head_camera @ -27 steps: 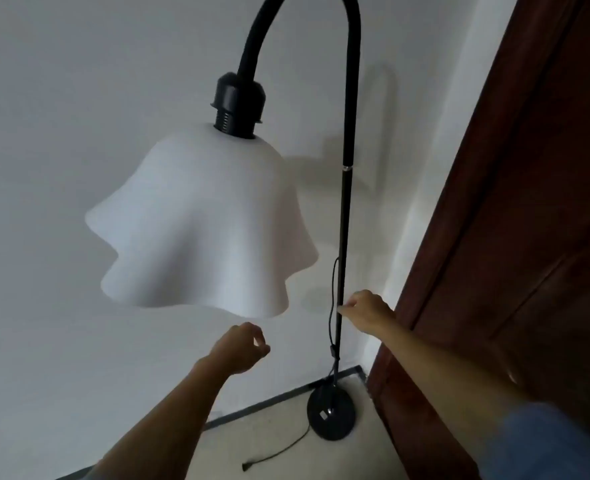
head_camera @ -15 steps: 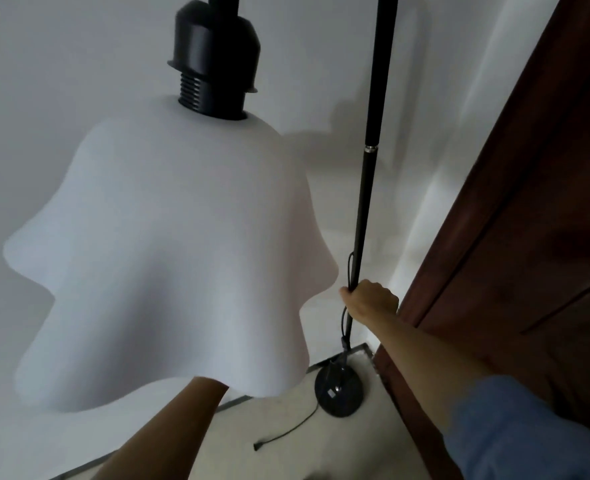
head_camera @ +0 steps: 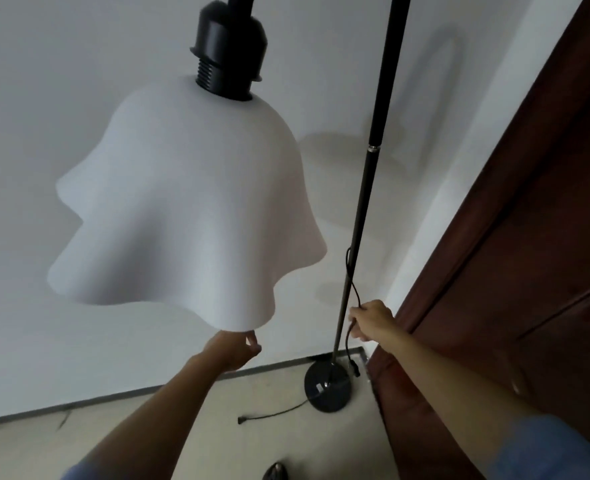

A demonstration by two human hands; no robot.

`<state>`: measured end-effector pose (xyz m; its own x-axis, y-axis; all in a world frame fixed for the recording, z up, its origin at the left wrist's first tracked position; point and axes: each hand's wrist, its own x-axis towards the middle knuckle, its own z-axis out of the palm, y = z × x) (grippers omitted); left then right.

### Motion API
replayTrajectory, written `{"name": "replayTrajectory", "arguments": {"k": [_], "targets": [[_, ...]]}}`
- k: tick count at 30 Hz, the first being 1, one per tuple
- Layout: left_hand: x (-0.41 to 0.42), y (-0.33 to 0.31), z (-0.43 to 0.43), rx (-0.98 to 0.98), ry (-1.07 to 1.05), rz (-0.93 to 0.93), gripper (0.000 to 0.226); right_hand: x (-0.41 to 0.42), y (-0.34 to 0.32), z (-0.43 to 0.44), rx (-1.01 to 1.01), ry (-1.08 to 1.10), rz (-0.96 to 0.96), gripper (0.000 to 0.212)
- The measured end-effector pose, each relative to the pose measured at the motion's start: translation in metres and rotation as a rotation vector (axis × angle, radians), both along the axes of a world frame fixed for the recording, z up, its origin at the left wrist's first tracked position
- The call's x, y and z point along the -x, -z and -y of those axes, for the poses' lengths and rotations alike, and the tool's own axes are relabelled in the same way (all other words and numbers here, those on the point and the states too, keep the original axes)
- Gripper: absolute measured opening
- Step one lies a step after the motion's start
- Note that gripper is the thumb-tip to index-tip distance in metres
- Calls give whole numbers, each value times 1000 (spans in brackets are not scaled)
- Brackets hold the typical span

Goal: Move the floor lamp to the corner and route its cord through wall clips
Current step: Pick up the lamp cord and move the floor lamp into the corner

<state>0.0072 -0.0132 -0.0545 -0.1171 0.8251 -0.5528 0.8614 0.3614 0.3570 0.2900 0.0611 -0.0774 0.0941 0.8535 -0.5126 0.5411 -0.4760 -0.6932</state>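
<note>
The wavy white lampshade [head_camera: 189, 202] hangs low on the left, its rim just above the left hand [head_camera: 232, 351]. Right of the thin black pole [head_camera: 362, 202], a dark brown wooden door [head_camera: 529, 237] closes in. Bare floor [head_camera: 148, 427] lies open left of the round black base [head_camera: 328, 389].

Floor [head_camera: 168, 441]: pale, beige, matte, meeting the white wall at a dark baseboard strip [head_camera: 120, 396]. Round black lamp base [head_camera: 328, 388] sits flat on it, in the corner just beside the dark wooden door [head_camera: 529, 271], small label on its top. Thin black cord [head_camera: 279, 411] trails left from the base across the floor, its free end [head_camera: 242, 419] lying loose. Dark shoe tip [head_camera: 275, 472] at the bottom edge.
</note>
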Motion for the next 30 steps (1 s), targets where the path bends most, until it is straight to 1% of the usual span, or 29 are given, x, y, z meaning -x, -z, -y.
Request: {"name": "replayTrajectory", "arguments": {"k": [1,2,4,6,8,10,11,12,13,14,15,17,18,19,22,23,24,26,27,29,30], "targets": [[-7,-4,10,-38,56,-44,30,-2,-3,6,48,29,-117,17],[-11,-4,22,-66,55,-50,26,-4,-7,11,93,40,-220,16],[-19,0,44,-66,31,-33,25,-5,-16,21,169,38,-410,21],[-27,5,63,-24,5,-11,30,-6,-28,31,228,30,-565,24],[-41,6,79,10,-26,51,49,-6,-41,39,279,5,-682,24],[-57,2,91,23,-78,177,76,-4,-55,46,319,-12,-783,23],[-66,-1,93,30,-106,241,85,-3,-63,48,330,-15,-832,21],[-75,-5,95,44,-133,310,89,-3,-72,50,337,-16,-876,20],[-84,-9,96,56,-158,379,86,-3,-80,51,341,-15,-916,19],[-92,-13,97,66,-164,451,75,-2,-89,52,344,-11,-953,19],[-99,-15,97,74,-147,507,58,-2,-98,53,344,-5,-983,19],[-110,-18,100,91,-120,566,23,-2,-112,52,332,13,-1017,20],[-112,-18,101,94,-124,570,13,-3,-118,51,315,27,-1026,21],[-113,-17,104,95,-132,561,8,-5,-123,49,291,52,-1038,21],[-99,-15,115,81,-164,524,9,-16,-130,38,186,196,-1101,22],[-92,-16,121,69,-182,523,13,-20,-130,35,150,249,-1106,22],[-85,-16,126,53,-206,527,21,-25,-129,32,122,295,-1093,21],[-71,-19,134,0,-248,489,36,-31,-121,29,91,344,-1014,21],[-64,-21,138,-38,-251,437,39,-33,-116,31,88,350,-959,22],[-53,-26,144,-117,-233,328,39,-30,-104,38,114,312,-832,27],[-48,-29,146,-154,-211,280,38,-26,-98,45,146,247,-768,32]]}}
